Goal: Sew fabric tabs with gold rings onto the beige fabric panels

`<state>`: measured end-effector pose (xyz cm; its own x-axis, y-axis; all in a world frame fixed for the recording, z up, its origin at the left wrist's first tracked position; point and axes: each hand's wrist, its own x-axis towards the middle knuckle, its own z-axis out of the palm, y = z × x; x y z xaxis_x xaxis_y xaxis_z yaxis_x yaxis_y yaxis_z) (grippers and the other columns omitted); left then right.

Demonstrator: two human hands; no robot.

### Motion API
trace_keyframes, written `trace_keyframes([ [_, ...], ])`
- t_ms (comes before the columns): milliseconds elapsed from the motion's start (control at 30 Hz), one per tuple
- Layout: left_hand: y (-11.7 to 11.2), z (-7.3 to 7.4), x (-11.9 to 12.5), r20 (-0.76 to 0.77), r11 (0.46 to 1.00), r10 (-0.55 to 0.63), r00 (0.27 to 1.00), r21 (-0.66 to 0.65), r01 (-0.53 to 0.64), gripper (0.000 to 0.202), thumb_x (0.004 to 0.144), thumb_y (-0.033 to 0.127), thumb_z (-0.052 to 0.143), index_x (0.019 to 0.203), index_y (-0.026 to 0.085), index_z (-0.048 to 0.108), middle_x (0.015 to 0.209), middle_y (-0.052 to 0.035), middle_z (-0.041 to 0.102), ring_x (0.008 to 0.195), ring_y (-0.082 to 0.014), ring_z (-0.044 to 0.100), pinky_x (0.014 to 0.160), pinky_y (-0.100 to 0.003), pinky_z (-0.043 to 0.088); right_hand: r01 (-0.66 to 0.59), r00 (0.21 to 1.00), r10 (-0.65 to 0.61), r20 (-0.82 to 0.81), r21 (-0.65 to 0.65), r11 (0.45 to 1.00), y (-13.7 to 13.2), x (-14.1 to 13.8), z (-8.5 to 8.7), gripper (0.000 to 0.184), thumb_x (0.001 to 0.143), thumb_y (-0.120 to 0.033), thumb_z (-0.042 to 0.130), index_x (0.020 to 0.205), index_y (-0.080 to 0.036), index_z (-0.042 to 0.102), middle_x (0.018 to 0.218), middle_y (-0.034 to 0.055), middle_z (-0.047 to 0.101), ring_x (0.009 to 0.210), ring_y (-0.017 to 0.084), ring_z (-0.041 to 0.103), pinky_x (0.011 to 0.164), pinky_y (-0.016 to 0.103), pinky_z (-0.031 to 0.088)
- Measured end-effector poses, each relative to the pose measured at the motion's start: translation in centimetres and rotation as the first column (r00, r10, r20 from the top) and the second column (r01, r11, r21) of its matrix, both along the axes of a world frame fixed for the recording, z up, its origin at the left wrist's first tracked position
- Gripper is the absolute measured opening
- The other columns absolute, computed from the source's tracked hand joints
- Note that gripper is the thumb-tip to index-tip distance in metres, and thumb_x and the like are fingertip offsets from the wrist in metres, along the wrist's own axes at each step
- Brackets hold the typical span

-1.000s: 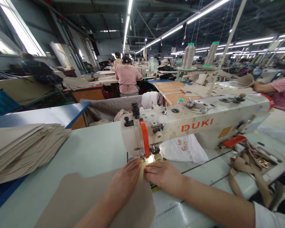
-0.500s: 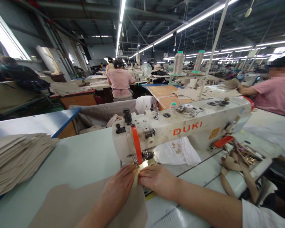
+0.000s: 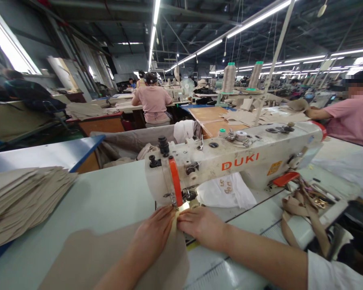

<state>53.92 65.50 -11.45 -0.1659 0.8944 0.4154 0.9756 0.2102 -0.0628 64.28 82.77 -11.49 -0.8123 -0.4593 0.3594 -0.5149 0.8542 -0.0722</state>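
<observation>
A large beige fabric piece (image 3: 105, 253) lies on the pale green table, its edge running under the needle area of a white sewing machine (image 3: 208, 161). My left hand (image 3: 154, 229) is closed on the fabric just left of the needle, fingers together and fingertips by the presser foot. From the right, my right hand (image 3: 199, 225) pinches the same edge with curled fingers. Between the hands, the fabric strip is lit by the machine's lamp. The fingertips partly hide the presser foot and needle.
A stack of beige fabric pieces (image 3: 27, 201) sits on the left. Behind the machine arm lies a white cloth (image 3: 230, 191) with small metal rings. Beige straps (image 3: 302, 213) are heaped at the right. Co-workers in pink (image 3: 154, 100) sit ahead and at the right (image 3: 353, 119).
The view has shifted slightly. Both hands keep nearly the same place on the fabric by the needle; no clear fabric movement shows.
</observation>
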Motion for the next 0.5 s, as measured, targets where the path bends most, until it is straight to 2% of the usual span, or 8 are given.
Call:
trace_keyframes([
  [133,0.0,0.0,0.3,0.002,1.0,0.008,1.0,0.018,-0.008,0.033,0.091,0.016,0.036,0.104,0.011,0.066,0.104,-0.01,0.07,0.1,-0.0189,0.063,0.092,-0.032,0.053,-0.004,1.0,0.004,0.0,0.0,1.0,-0.1,0.2,0.1,0.012,0.092,-0.017,0.047,0.088,-0.016,0.059,0.094,0.0067,0.065,0.093,0.015,0.057,0.086,0.027,0.044],
  [367,0.5,-0.1,0.3,0.137,0.994,0.068,0.988,0.072,-0.078,0.03,0.091,0.02,0.039,0.103,0.014,0.065,0.103,-0.0093,0.07,0.099,-0.0187,0.063,0.091,-0.034,0.053,0.015,1.0,-0.015,0.014,-0.008,1.0,0.1,-0.1,0.1,0.011,0.091,-0.017,0.049,0.089,-0.015,0.06,0.095,0.0072,0.066,0.094,0.016,0.058,0.086,0.027,0.045],
  [500,-0.6,0.3,1.6,0.143,0.994,0.09,0.986,0.052,-0.098,0.029,0.09,0.018,0.04,0.105,0.015,0.064,0.105,-0.0086,0.069,0.101,-0.018,0.063,0.091,-0.033,0.053,-0.013,1.0,0.013,0.005,0.036,0.999,-0.7,0.5,0.2,0.01,0.091,-0.017,0.05,0.089,-0.015,0.06,0.092,0.0056,0.065,0.093,0.015,0.058,0.087,0.027,0.046],
])
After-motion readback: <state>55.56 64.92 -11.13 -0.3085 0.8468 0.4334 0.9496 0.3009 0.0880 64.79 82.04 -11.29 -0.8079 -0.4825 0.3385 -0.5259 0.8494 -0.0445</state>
